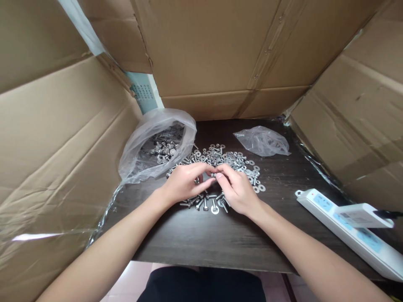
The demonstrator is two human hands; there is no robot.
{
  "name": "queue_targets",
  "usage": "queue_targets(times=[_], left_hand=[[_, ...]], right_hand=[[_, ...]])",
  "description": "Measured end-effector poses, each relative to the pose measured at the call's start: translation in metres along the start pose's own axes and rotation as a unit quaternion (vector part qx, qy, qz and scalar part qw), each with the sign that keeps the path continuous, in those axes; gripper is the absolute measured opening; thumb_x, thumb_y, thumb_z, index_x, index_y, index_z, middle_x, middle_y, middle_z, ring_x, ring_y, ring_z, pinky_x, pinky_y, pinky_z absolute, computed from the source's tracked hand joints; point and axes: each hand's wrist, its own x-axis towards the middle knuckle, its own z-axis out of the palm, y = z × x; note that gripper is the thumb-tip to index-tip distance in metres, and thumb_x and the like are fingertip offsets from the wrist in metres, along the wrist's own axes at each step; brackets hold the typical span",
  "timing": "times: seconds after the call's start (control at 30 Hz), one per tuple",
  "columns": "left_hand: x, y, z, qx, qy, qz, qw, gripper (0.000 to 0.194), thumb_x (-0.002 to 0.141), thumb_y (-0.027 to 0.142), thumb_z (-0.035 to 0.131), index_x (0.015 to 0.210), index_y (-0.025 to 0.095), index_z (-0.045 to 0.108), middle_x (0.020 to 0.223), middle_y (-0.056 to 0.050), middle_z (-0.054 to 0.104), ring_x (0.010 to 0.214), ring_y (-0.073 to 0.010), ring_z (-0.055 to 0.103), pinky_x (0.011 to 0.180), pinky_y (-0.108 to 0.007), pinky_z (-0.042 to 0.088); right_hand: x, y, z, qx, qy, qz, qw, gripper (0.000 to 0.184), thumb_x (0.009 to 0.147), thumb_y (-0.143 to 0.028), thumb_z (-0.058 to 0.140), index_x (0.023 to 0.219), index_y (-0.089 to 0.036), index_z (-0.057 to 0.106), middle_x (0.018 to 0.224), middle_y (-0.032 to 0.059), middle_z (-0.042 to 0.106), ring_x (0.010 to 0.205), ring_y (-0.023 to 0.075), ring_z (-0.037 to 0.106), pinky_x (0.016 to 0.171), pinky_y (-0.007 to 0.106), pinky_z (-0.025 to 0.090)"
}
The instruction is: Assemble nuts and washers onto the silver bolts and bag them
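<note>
Bare forearms [126, 239] reach in from the lower left and lower right of the frame, slanting inward over the front edge of the dark bench [204, 243], with dark shorts [201, 285] at the bottom centre. Both hands meet at the middle of the frame. Thumb and index finger of the left hand [185, 182] bend into a loop, their tips closed on a small metal fastener [214, 174]; the right hand [236, 186], back upward and fingers curled, pinches at the same piece. Fingertips hide most of it, so its exact kind cannot be told. Loose bolts [205, 204] lie just below the hands, and a spread of washers and nuts [233, 157] lies behind and to their right. At centre left, an open plastic bag [166, 115] holds more metal parts [165, 151]; a smaller plastic bag [262, 140] rests at upper right of centre. Farther right sits a white power strip [385, 258].
</note>
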Motion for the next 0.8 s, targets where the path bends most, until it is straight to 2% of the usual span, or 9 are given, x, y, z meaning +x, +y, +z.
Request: queue_targets(times=[0.17, 0.43, 0.63, 0.8], left_hand=[[0.0002, 0.0006, 0.0005, 0.002, -0.003, 0.004, 1.000, 0.016, 0.098, 0.028, 0.061, 0.109, 0.017, 0.066, 0.091, -0.003, 0.074, 0.064, -0.0094, 0.065, 0.064, -0.022, 0.053], [0.0004, 0.0014, -0.0007, 0.004, -0.013, -0.006, 1.000, 0.017, 0.098, 0.030, 0.059, 0.108, 0.017, 0.067, 0.087, -0.002, 0.073, 0.063, -0.0097, 0.064, 0.062, -0.022, 0.052], [0.0003, 0.0007, -0.0014, 0.001, -0.009, -0.014, 1.000, 0.017, 0.096, 0.027, 0.061, 0.109, 0.017, 0.066, 0.094, -0.003, 0.074, 0.066, -0.0096, 0.066, 0.063, -0.021, 0.052], [0.0001, 0.0010, -0.0006, 0.003, -0.008, -0.012, 1.000, 0.017, 0.097, 0.028, 0.061, 0.109, 0.018, 0.067, 0.094, -0.002, 0.074, 0.063, -0.0091, 0.065, 0.063, -0.022, 0.053]], right_hand=[[0.0003, 0.0000, 0.0003, -0.009, -0.003, -0.001, 1.000, 0.016, 0.100, -0.028, 0.044, 0.097, -0.021, 0.058, 0.069, -0.0010, 0.061, 0.060, 0.0160, 0.056, 0.060, 0.028, 0.038], [0.0004, 0.0010, 0.0015, -0.022, -0.007, -0.010, 1.000, 0.027, 0.103, -0.030, 0.038, 0.084, -0.021, 0.055, 0.068, -0.0003, 0.059, 0.059, 0.0150, 0.053, 0.058, 0.027, 0.036], [0.0004, -0.0004, -0.0002, -0.009, -0.005, 0.004, 1.000, 0.023, 0.103, -0.031, 0.041, 0.093, -0.021, 0.060, 0.074, 0.0007, 0.065, 0.062, 0.0160, 0.058, 0.061, 0.028, 0.038], [-0.0001, -0.0012, 0.0000, -0.010, -0.009, 0.005, 1.000, 0.016, 0.100, -0.029, 0.045, 0.097, -0.021, 0.058, 0.070, -0.0008, 0.063, 0.060, 0.0160, 0.056, 0.060, 0.028, 0.038]])
